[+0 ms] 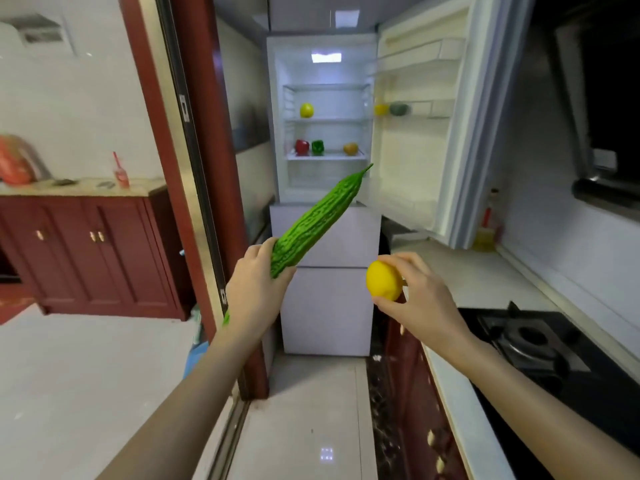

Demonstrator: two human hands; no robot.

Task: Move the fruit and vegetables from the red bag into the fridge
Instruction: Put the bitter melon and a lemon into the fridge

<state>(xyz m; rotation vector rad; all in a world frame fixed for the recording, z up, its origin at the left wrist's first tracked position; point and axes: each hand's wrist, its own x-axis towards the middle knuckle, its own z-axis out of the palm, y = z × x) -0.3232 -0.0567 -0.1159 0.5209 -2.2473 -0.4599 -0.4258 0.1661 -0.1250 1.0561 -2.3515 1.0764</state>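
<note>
My left hand point(252, 292) grips a long green bitter gourd point(318, 216) near its lower end; its tip points up toward the fridge. My right hand point(419, 299) holds a yellow lemon point(383, 280) in its fingertips. The fridge point(325, 237) stands straight ahead with its upper door point(426, 133) swung open to the right. Inside, a yellow fruit point(307, 110) sits on an upper shelf. A red pepper point(302, 147), a green pepper point(317, 147) and an orange-brown fruit point(350, 149) sit on the shelf below. The red bag point(14, 164) lies on the far left counter.
Two fruits, yellow point(381, 109) and green point(399, 109), sit in the door rack. A dark red door frame point(211, 168) stands left of the fridge. At the right a counter point(485, 282) carries a gas hob point(533, 341) and an oil bottle point(486, 226). A red bottle point(121, 173) stands on the left cabinet.
</note>
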